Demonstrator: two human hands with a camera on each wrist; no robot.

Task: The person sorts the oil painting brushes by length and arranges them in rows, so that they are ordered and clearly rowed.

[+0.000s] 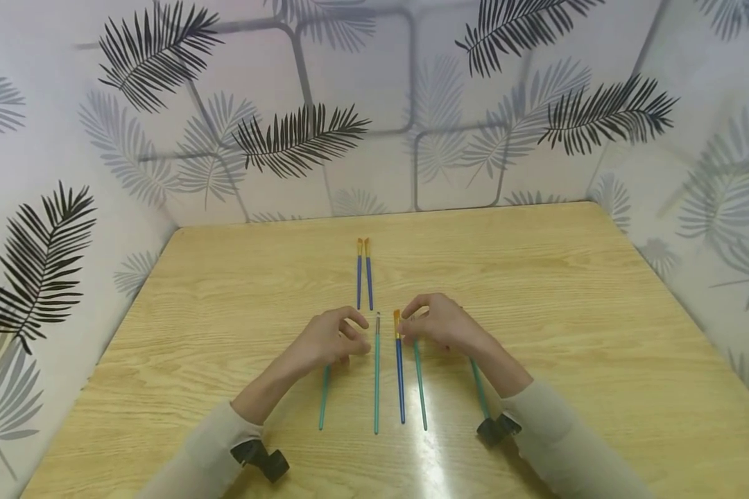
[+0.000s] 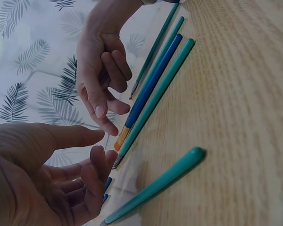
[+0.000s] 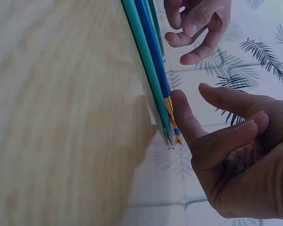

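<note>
My left hand (image 1: 333,337) hovers over the table with bent, relaxed fingers and nothing in them. A teal-handled paintbrush (image 1: 324,402) lies partly hidden under it; another teal paintbrush (image 1: 376,388) lies just to its right. My right hand (image 1: 438,324) has its fingertips right at the orange bristles of a blue paintbrush (image 1: 401,381), thumb and index finger apart in the right wrist view. Below this hand lies a teal paintbrush (image 1: 421,395), its tip covered by the fingers. One more teal paintbrush (image 1: 479,388) is partly hidden beneath the right wrist.
Farther back, two blue paintbrushes (image 1: 359,281) lie close together, orange bristles pointing away. The wooden table (image 1: 237,277) meets a leaf-patterned wall (image 1: 374,166) at its back edge. Each sleeve carries a small black wrist camera (image 1: 262,461).
</note>
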